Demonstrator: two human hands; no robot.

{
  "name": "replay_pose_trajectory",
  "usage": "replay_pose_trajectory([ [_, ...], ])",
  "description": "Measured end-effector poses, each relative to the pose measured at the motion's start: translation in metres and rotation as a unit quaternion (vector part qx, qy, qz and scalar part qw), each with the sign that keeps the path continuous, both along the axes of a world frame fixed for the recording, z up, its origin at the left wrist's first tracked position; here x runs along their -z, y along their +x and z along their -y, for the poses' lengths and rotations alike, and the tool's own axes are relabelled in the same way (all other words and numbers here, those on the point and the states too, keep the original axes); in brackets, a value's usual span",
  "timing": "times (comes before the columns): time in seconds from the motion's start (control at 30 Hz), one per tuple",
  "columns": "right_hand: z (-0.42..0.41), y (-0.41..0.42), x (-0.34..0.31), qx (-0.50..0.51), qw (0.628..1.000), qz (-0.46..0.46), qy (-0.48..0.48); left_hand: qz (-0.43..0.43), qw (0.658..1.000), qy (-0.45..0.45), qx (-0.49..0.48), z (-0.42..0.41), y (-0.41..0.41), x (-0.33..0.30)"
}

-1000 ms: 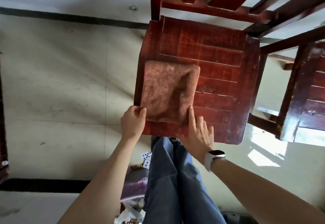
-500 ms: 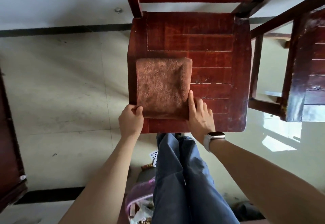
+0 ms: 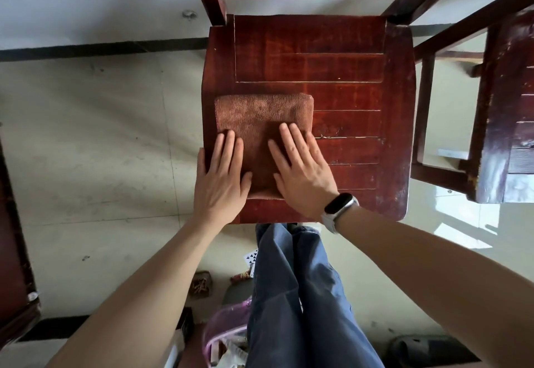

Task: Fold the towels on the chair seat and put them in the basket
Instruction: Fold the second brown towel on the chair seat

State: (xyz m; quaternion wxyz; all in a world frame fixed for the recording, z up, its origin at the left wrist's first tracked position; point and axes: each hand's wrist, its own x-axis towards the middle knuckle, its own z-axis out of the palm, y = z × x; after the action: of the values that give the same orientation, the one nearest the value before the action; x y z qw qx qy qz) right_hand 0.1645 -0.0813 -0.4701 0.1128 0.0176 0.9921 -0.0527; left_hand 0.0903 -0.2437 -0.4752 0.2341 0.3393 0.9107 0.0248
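Two flat hands press one folded rust-brown terry towel (image 3: 261,113), a thick rectangle with a rounded far fold, lying on the front left part of the dark red slatted wooden chair seat (image 3: 361,136). Left hand (image 3: 221,178) covers its near left corner, right hand (image 3: 302,172), wearing a white-strapped black wristband (image 3: 338,207), its near right corner, fingers straight and spread

One brown towel (image 3: 261,113), folded into a thick rectangle with rounded corners, lies flat on the front left part of the dark red wooden chair seat (image 3: 346,58). Its left edge runs close to the seat's left edge; its near edge sits just short of the front edge. The pile looks short and ribbed. Its nearer half is partly covered.
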Motion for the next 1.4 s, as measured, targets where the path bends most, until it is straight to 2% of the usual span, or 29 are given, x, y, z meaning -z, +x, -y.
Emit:
replay_pose_trajectory([
  [0.2, -0.021, 0.011, 0.026, 0.026, 0.999, 0.021, 0.002, -0.014, 0.998, -0.034, 0.045, 0.01, -0.004, 0.015],
  [0.3, -0.022, 0.009, 0.022, -0.002, 1.0, 0.021, -0.013, -0.023, 0.998, -0.025, 0.046, 0.006, -0.007, 0.009],
  [0.5, -0.028, -0.013, 0.003, 0.017, 0.997, -0.075, -0.031, -0.065, 0.997, 0.031, 0.021, -0.009, -0.036, 0.002],
  [0.67, -0.036, -0.033, 0.02, 0.051, 0.999, 0.01, -0.001, -0.017, 0.999, -0.021, 0.025, -0.016, -0.054, 0.017],
  [0.83, -0.039, -0.031, 0.03, 0.061, 0.998, 0.003, 0.007, -0.011, 0.998, -0.039, 0.037, -0.013, -0.056, 0.024],
  [0.97, -0.031, -0.014, 0.021, 0.011, 1.0, -0.008, 0.013, 0.01, 0.999, -0.031, 0.015, -0.014, -0.055, 0.019],
  [1.07, -0.019, 0.015, 0.012, -0.045, 0.999, 0.027, 0.015, 0.029, 0.999, -0.031, 0.013, -0.015, -0.056, 0.014],
  [1.2, -0.017, 0.014, 0.001, -0.023, 0.997, 0.059, -0.047, 0.048, 0.999, 0.014, -0.019, -0.021, -0.057, 0.002],
  [1.3, -0.022, 0.006, -0.009, 0.082, 0.986, 0.013, -0.147, 0.032, 0.981, 0.125, -0.142, -0.021, -0.049, -0.009],
  [1.33, -0.023, 0.003, -0.012, 0.155, 0.971, -0.004, -0.181, 0.033, 0.967, 0.147, -0.205, -0.019, -0.046, -0.012],
  [1.4, -0.026, -0.004, -0.015, 0.321, 0.912, 0.0, -0.256, 0.07, 0.925, 0.156, -0.339, -0.013, -0.04, -0.014],
])
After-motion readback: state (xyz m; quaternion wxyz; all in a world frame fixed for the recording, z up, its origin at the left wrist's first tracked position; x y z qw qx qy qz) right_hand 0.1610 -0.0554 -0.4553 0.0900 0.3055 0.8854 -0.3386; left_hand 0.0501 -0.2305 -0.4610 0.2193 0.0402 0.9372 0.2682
